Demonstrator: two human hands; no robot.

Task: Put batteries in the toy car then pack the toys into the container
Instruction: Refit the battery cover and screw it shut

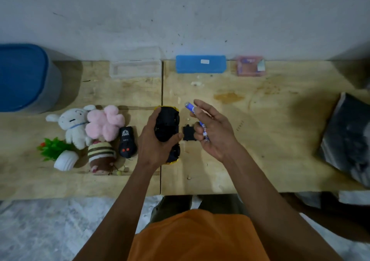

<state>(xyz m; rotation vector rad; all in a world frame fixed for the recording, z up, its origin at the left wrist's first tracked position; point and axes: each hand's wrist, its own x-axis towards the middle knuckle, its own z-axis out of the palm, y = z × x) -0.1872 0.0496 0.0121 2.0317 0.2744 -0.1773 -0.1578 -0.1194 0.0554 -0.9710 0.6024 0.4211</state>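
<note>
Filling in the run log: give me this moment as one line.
left hand: holds toy car underside up | right hand: holds batteries | battery cover: off, on table | plush toys: unpacked

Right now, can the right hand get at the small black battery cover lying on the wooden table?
Probably not: the right hand is next to the small black battery cover, with nothing between them, but its fingers already hold blue batteries.

We see dim, soft, cool indoor light. Blue tub (22, 76) upper left casts a shadow to its right. Wide-angle bowing at frame edges; corners blurred, esp. dark object (348, 138) at right. Mild noise, no glare.
</note>
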